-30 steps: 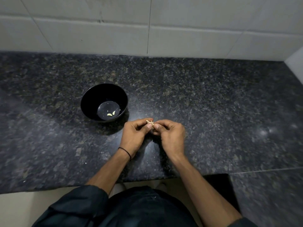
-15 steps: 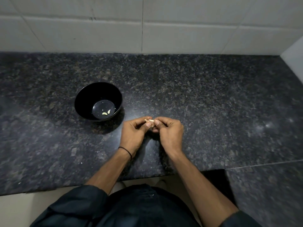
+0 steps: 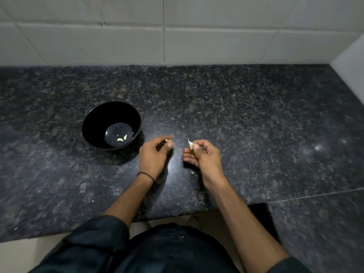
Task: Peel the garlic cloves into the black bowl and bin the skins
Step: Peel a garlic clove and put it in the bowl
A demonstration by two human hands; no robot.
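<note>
Left hand (image 3: 153, 156) pinches tan clove (image 3: 169, 142) — right hand (image 3: 204, 156), white scrap (image 3: 190, 144).

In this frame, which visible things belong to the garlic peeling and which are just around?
Job: black bowl; two peeled cloves inside it; garlic clove pinched by left hand; skin piece pinched by right hand; skin scrap on counter.
Just around: wristband; tiled wall.

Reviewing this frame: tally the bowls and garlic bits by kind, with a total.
Black bowl: 1
Peeled cloves in the bowl: 2
Clove in left hand: 1
Pale skin piece in right hand: 1
Total: 5
</note>
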